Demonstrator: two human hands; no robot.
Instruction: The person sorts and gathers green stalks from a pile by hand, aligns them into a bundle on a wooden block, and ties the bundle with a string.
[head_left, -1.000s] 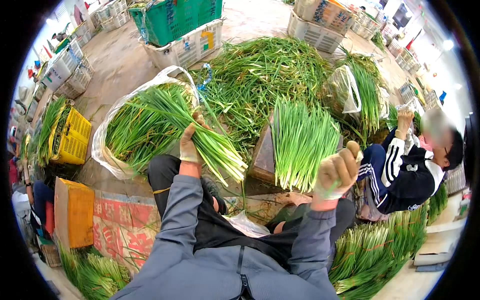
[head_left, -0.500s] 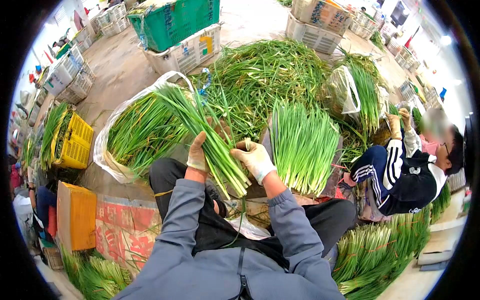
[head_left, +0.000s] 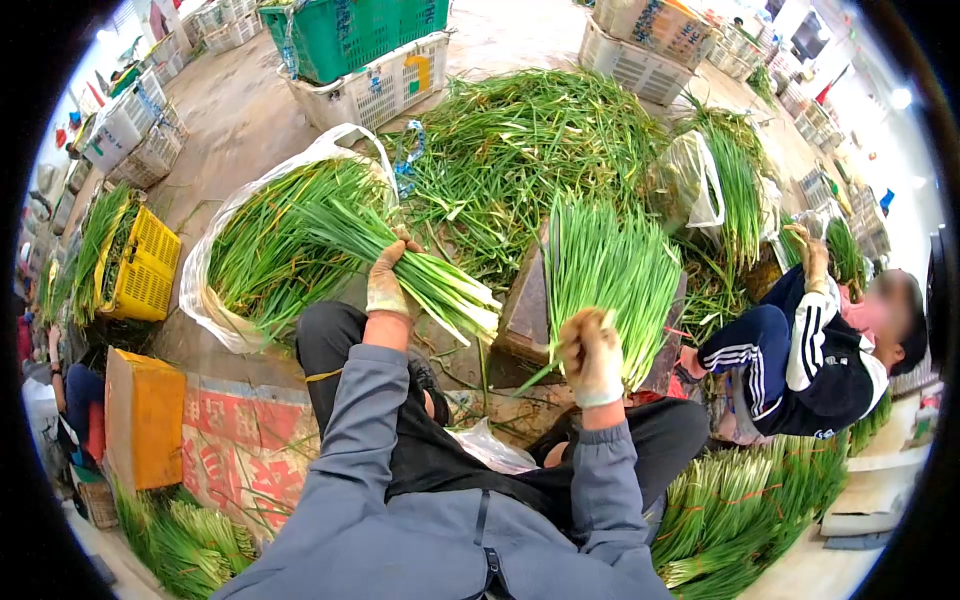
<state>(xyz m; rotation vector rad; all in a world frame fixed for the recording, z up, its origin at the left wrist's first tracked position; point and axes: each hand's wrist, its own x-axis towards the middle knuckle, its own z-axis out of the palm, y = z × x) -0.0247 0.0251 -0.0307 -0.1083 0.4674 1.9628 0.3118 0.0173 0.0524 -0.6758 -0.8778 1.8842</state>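
The left hand's fingers wrap a bunch of garlic chives, left of the neat chive stack; the right hand's fingers curl over that stack's near end, whether pinching the stray stalk I cannot tell. The step looks like picking over the bunch, the next move calling for a steady left grip and a free right hand. Behind the stack sprawls a tangled chive heap.

Grey jacket, dark zip; black trousers, yellow leg band; pale soiled gloves.
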